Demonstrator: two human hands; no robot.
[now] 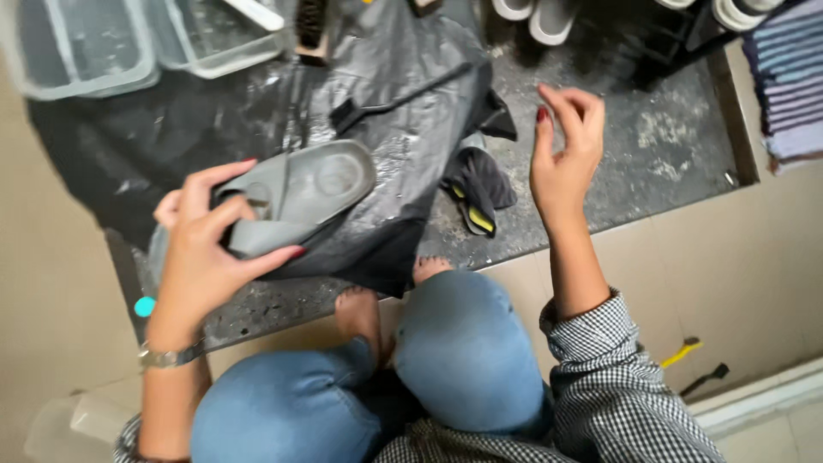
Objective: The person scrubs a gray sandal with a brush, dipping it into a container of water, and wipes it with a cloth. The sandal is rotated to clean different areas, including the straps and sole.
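Observation:
My left hand [201, 249] grips a grey shoe [300, 193], sole side turned up, held over a black plastic sheet [386, 111] spread on the dark floor. My right hand [566, 146] hovers higher and to the right, fingers apart and empty, above the stained dark surface. A dark cloth with yellow trim [477, 190] lies crumpled between the two hands, beside the sheet's edge. My knees in blue jeans [463, 343] and bare feet sit just below.
Two clear plastic tubs [94, 47] stand at the top left, with a wooden brush [310, 30] beside them. White shoes [549, 17] line the top edge. Folded cloths [793, 81] stack at the right. A yellow-handled brush [681, 350] and a black one [705, 377] lie on the beige tiles.

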